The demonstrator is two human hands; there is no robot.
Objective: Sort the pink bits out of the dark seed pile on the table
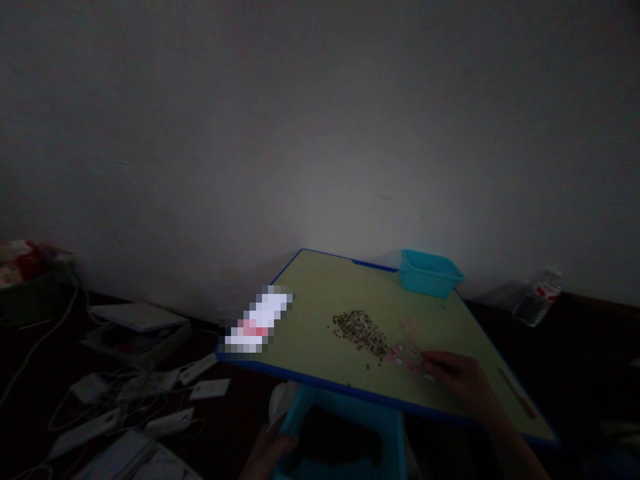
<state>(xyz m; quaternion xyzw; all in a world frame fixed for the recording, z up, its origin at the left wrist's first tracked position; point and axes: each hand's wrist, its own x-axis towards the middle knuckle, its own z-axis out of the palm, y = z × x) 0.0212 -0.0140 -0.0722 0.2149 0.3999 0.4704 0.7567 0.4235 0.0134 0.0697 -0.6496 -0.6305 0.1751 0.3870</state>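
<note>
My right hand (460, 377) reaches over the pale board (310, 293), its fingers closed on a small pink-and-white patterned piece (399, 355), too dim to name more closely. Its far end touches the edge of a heap of small mixed dark and light grains (360, 331). A thin scatter of pale grains (410, 327) lies just beyond that hand. Below the board's near edge, my left hand (270, 453) grips the left rim of a blue plastic basin (397, 433). Dark contents fill the basin's bottom; I cannot make out what they are.
Another blue basin (433, 273) stands at the board's far right corner. A lit, blurred-out phone-like screen (257, 323) lies on the left. A thin stick-like tool (517, 395) rests near the right edge. Cables and power strips (145, 393) crowd the left; a plastic bottle (539, 297) lies right.
</note>
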